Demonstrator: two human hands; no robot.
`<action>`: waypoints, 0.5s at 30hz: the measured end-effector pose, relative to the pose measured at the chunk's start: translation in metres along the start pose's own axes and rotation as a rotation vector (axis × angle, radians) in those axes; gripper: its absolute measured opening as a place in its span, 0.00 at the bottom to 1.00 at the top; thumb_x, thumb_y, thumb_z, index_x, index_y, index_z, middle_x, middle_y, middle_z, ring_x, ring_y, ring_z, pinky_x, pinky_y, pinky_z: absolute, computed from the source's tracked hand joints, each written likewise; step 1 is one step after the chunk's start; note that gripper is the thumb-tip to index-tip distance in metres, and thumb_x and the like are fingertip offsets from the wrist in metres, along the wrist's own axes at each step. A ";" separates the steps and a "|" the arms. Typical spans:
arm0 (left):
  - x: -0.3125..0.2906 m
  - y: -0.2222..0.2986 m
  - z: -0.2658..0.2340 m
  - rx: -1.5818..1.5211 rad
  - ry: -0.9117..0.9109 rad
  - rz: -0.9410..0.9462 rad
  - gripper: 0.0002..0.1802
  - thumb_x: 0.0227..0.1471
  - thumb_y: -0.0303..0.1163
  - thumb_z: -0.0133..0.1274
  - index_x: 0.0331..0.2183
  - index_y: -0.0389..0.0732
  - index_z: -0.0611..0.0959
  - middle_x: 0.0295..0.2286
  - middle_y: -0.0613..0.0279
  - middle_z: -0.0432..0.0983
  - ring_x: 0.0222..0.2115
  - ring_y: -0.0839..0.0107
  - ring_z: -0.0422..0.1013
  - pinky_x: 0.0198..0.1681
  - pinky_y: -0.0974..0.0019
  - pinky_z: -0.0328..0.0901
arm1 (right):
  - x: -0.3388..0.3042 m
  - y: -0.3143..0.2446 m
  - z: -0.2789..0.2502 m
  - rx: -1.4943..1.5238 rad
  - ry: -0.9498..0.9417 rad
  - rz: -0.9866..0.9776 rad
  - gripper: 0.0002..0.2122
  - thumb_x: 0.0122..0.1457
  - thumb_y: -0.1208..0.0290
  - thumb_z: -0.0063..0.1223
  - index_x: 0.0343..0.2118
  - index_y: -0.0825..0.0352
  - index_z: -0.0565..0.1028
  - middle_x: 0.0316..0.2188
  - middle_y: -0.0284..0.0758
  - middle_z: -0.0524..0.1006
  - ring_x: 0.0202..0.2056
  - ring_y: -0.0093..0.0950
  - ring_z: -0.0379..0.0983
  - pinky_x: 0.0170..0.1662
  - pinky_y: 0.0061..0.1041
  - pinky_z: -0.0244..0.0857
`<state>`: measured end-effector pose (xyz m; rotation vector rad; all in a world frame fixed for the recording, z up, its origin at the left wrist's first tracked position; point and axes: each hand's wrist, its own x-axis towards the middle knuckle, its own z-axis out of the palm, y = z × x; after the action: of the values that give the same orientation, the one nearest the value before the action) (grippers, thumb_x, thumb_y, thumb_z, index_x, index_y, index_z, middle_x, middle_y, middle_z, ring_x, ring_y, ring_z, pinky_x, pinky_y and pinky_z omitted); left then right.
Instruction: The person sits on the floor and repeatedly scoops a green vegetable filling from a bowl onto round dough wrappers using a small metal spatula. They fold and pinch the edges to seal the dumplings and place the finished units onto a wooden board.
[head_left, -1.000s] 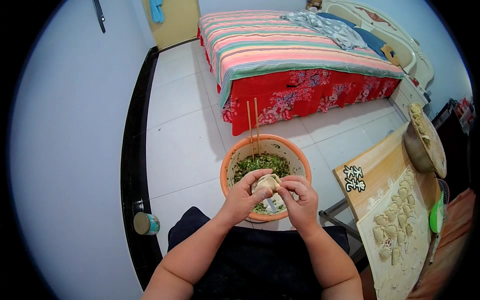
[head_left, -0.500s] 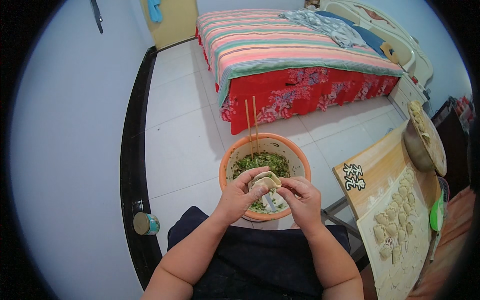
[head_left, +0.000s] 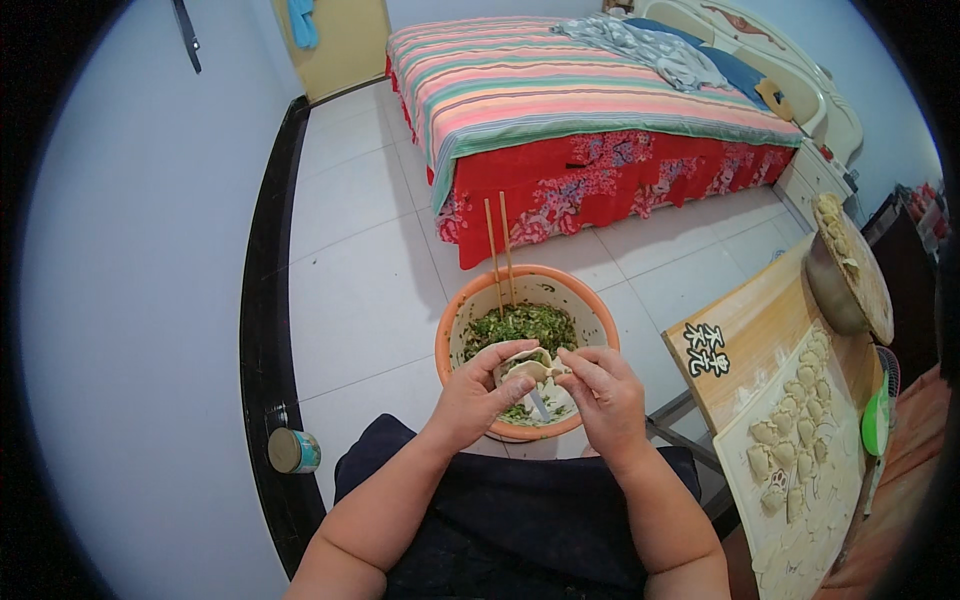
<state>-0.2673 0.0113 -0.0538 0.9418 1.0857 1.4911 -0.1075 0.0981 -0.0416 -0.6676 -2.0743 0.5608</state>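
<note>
Above the near side of an orange-rimmed basin [head_left: 450,310], my left hand [head_left: 482,392] cups a partly folded dumpling [head_left: 528,370] with green filling showing in its gap. The thumb and fingers of my right hand [head_left: 605,395] pinch the dumpling's right edge. Below lies chopped green filling [head_left: 520,328] in the basin. A pair of chopsticks [head_left: 498,240] stands upright in the filling at the far side. A pale blue-white handle-like piece [head_left: 540,405] shows under my hands, its lower end in the basin.
On the right, a wooden table [head_left: 715,325] bears a white board [head_left: 750,450] with rows of dumplings [head_left: 790,415], a metal pot [head_left: 835,300] topped by a tray of dumplings, and a green bowl [head_left: 876,425]. A lidded tin [head_left: 293,451] stands by the left wall. Ahead is a striped bed [head_left: 560,90].
My right fingers have closed in on the dumpling's right edge, drawing its two sides together there. The whole view has shifted slightly.
</note>
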 end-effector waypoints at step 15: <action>-0.001 0.001 0.003 0.099 -0.050 -0.013 0.26 0.52 0.26 0.55 0.53 0.38 0.69 0.45 0.61 0.71 0.45 0.74 0.68 0.50 0.69 0.64 | 0.000 0.001 -0.007 0.129 -0.098 0.110 0.12 0.46 0.77 0.62 0.36 0.66 0.79 0.30 0.37 0.76 0.31 0.33 0.73 0.34 0.28 0.68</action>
<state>-0.2646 0.0103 -0.0520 1.0336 1.1358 1.4071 -0.1011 0.0996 -0.0387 -0.6937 -2.0805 0.7972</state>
